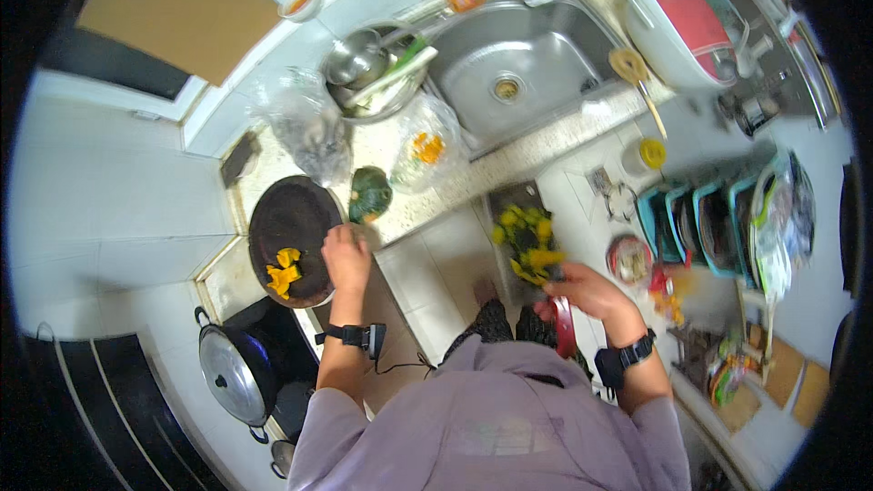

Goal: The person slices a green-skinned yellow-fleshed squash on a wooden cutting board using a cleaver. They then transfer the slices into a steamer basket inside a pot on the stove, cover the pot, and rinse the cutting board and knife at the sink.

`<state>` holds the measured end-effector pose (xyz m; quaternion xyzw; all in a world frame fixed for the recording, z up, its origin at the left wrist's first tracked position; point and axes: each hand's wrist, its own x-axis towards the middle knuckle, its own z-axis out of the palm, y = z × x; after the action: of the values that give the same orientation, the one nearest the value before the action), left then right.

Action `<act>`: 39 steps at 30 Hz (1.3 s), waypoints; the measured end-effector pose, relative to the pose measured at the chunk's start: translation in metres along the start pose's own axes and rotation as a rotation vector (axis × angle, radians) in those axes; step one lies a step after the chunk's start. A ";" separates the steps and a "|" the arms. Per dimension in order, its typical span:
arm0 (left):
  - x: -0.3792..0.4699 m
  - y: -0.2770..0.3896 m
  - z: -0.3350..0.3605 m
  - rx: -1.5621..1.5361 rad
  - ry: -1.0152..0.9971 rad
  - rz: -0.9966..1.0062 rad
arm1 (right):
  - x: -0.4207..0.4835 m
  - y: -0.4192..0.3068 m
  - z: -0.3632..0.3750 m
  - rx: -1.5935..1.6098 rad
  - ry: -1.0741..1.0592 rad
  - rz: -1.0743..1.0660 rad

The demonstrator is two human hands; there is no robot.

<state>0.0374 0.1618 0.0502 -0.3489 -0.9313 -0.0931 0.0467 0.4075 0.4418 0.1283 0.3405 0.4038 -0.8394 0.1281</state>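
My left hand (346,256) is at the right edge of a dark round board or shallow pan (293,218); its fingers are bent and partly hidden, so their hold is unclear. Orange-yellow squash pieces (283,274) lie on that dark surface. A dark-green piece of squash (370,194) sits just above my left hand on the counter. My right hand (583,290) grips a cleaver where its broad blade (505,269) meets the red handle (563,327). Blurred yellow-green cut pieces (528,239) cover much of the blade, which is over the floor in front of me.
Plastic bags (310,129) and a metal bowl with green onions (382,99) stand beside the steel sink (505,54). A lidded wok (232,375) is at lower left. To the right are a turquoise rack (655,225), a yellow-lidded jar (644,155) and a red-rimmed container (629,260).
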 end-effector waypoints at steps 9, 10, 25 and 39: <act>0.030 0.075 -0.012 -0.361 -0.011 -0.179 | 0.005 -0.045 -0.041 -0.044 -0.065 0.018; 0.035 0.080 -0.009 -0.380 0.058 -0.097 | 0.012 -0.053 -0.041 -0.047 -0.088 0.034; 0.119 0.068 0.056 -0.511 -0.176 0.021 | 0.197 -0.135 0.047 -0.062 -0.027 0.215; 0.107 0.081 0.000 -0.493 -0.068 -0.058 | 0.236 -0.192 0.076 -0.372 0.025 0.200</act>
<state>0.0098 0.2902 0.0778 -0.3256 -0.8913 -0.3069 -0.0736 0.1043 0.5212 0.1162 0.3598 0.5177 -0.7291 0.2663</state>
